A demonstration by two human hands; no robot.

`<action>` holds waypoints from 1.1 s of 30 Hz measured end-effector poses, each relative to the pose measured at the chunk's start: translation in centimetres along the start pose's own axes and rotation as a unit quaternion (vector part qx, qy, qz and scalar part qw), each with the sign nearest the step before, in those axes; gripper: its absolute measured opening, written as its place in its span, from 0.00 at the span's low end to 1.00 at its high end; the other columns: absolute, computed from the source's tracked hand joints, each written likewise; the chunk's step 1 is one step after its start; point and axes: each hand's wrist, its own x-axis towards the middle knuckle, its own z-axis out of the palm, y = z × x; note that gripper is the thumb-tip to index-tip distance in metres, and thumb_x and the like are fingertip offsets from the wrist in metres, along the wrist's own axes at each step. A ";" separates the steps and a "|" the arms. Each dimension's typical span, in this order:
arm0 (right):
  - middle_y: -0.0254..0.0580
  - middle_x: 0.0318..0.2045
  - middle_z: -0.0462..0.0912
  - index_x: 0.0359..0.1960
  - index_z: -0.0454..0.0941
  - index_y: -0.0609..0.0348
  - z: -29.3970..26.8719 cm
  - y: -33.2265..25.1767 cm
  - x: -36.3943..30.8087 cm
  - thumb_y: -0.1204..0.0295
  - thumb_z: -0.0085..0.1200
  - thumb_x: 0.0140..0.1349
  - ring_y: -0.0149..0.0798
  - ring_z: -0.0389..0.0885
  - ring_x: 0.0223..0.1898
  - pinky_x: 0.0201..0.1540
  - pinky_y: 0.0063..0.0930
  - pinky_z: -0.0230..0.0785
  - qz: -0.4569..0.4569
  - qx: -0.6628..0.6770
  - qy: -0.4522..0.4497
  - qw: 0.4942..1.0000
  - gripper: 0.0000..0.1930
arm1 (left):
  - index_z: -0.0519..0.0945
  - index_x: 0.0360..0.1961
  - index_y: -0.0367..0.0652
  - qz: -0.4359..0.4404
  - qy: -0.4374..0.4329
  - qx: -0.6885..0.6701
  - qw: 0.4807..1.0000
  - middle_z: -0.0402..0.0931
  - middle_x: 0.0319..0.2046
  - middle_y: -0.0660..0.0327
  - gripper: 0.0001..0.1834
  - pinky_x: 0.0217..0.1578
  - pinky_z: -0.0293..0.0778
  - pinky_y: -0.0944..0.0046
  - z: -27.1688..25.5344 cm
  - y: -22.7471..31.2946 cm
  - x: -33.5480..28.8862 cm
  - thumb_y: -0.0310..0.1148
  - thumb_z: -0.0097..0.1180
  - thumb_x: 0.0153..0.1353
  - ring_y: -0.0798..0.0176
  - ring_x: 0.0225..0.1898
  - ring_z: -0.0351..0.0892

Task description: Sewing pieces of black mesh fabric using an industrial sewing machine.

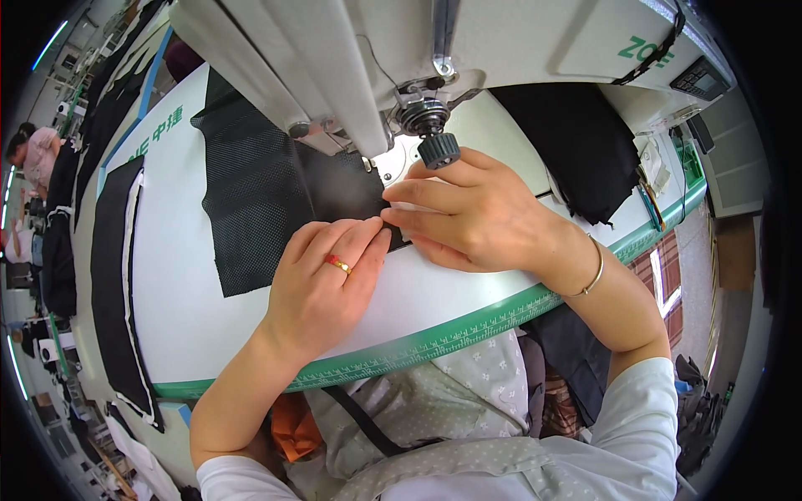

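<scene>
Spanning most of the view, a smooth white counter (200,309) with a curved green ruler edge. Above it, the glossy off-white body of a sewing machine (351,50), with a metal tension dial and a ribbed dark knob (439,150) hanging at its front. Flat on the counter, a rectangular piece of black mesh fabric (251,200), finely perforated, running under the machine's arm toward the needle area. Further black cloth: one long strip (113,275) along the counter's left edge, another heap (585,150) at the right behind the machine. Left hand (322,288), a gold ring (338,265) on one finger, lying palm down with fingers extended together, fingertips pressing the mesh's near right corner. Right hand (464,213), a thin bangle (589,280) at the wrist, fingers loosely curled, index and thumb tips pinching the mesh edge just beside the left fingertips, below the knob.
</scene>
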 end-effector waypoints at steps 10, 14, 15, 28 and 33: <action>0.32 0.45 0.87 0.36 0.90 0.55 0.1 -0.4 0.0 0.69 0.66 0.53 0.40 0.82 0.50 0.59 0.38 0.75 0.034 0.033 -0.014 0.999 0.10 | 0.76 0.64 0.38 -0.088 -0.114 0.021 0.989 0.72 0.67 0.57 0.30 0.69 0.58 0.45 -0.5 -0.8 0.0 0.32 0.63 0.58 0.57 0.68 0.71; 0.31 0.46 0.87 0.38 0.90 0.54 0.4 -0.2 -0.1 0.68 0.66 0.53 0.41 0.82 0.51 0.62 0.42 0.73 0.041 0.032 -0.010 0.999 0.10 | 0.76 0.64 0.39 -0.083 -0.123 0.035 0.988 0.72 0.67 0.58 0.31 0.68 0.58 0.44 -0.6 -1.3 0.1 0.32 0.64 0.58 0.58 0.68 0.71; 0.31 0.46 0.87 0.39 0.89 0.53 0.5 -0.2 -0.1 0.68 0.65 0.54 0.41 0.82 0.52 0.63 0.43 0.72 0.050 0.025 -0.017 0.998 0.11 | 0.76 0.64 0.39 -0.081 -0.124 0.040 0.988 0.71 0.67 0.58 0.31 0.68 0.58 0.43 -0.6 -1.5 0.2 0.32 0.64 0.58 0.58 0.68 0.71; 0.39 0.45 0.82 0.49 0.85 0.52 0.5 0.3 0.1 0.64 0.65 0.57 0.45 0.76 0.56 0.66 0.46 0.68 0.083 -0.007 -0.055 0.995 0.18 | 0.75 0.64 0.38 -0.064 -0.088 0.058 0.992 0.72 0.66 0.57 0.30 0.69 0.56 0.37 -0.1 -2.4 0.3 0.33 0.63 0.60 0.57 0.68 0.72; 0.39 0.43 0.81 0.49 0.85 0.54 0.4 0.4 0.1 0.65 0.65 0.54 0.44 0.77 0.54 0.59 0.40 0.71 0.091 0.009 -0.059 0.994 0.19 | 0.80 0.58 0.38 -0.044 -0.093 0.041 0.994 0.77 0.62 0.57 0.24 0.70 0.56 0.38 -0.4 -1.3 -0.1 0.31 0.62 0.60 0.57 0.64 0.76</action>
